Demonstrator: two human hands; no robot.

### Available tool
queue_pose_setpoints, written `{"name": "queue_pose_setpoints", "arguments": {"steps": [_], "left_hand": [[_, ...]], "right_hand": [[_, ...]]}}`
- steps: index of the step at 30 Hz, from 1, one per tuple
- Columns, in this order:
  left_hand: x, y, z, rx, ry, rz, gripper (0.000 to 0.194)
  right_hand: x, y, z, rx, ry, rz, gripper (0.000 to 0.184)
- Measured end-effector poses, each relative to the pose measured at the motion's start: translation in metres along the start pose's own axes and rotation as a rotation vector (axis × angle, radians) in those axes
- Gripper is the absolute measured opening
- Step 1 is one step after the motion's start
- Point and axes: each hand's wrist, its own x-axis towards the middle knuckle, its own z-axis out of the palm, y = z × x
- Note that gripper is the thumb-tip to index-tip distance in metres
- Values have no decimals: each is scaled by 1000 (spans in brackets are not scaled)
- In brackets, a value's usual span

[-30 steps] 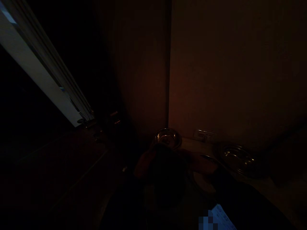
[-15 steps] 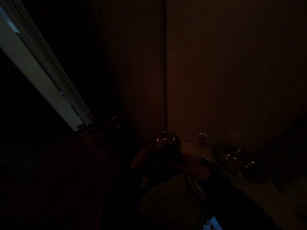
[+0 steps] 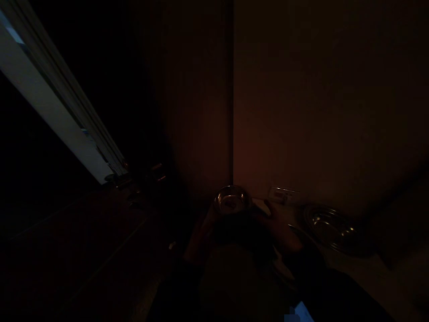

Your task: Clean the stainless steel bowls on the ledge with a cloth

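The scene is very dim. Between my hands is a dark, shapeless thing (image 3: 239, 228), and its kind is too dark to make out. My left hand (image 3: 203, 232) is at its left side, its fingers mostly lost in shadow. My right hand (image 3: 278, 228) is closed on its right side, fingers bent. Just beyond the dark thing stands a shiny metal bowl (image 3: 231, 190), its near side partly covered. Under my right forearm, the rim of a round dish (image 3: 284, 270) shows in part.
A shiny metal dish (image 3: 331, 228) lies on the pale counter (image 3: 362, 277) to the right. A socket-like plate (image 3: 283, 195) is low on the wall (image 3: 318, 112). At the left, a door frame (image 3: 77, 98) with a lighter gap runs diagonally, with metal hardware (image 3: 117, 179) near its lower end.
My hands have moved apart a little, the right one to the right. More of the metal bowl shows, and the dark thing has spread to the right.
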Motion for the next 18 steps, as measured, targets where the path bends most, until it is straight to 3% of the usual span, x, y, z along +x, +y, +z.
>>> {"name": "queue_pose_setpoints", "arguments": {"steps": [2,4,6,8,10,12,15,17,18], "left_hand": [[-5,1,5,215,-12,11,70],[-9,2,13,525,-35,67,72],[-11,3,21,808,-89,186,74],[-11,4,25,977,-178,229,59],[-10,9,25,1029,-265,207,38],[-9,18,24,1021,-371,195,36],[-11,31,31,894,-493,139,38],[-14,36,46,881,-480,89,42],[-17,36,57,895,-395,84,43]], "right_hand": [[-5,-3,-1,2,-105,-66,110],[-9,-6,-2,-68,-266,-190,107],[-11,-11,-5,-206,-361,-284,90],[-14,-18,-10,-323,-371,-301,69],[-16,-26,-17,-389,-395,-282,49],[-19,-33,-26,-433,-412,-270,31],[-24,-34,-38,-490,-276,-285,25],[-31,-27,-41,-509,-94,-310,34],[-35,-22,-42,-505,-13,-314,39]]}}
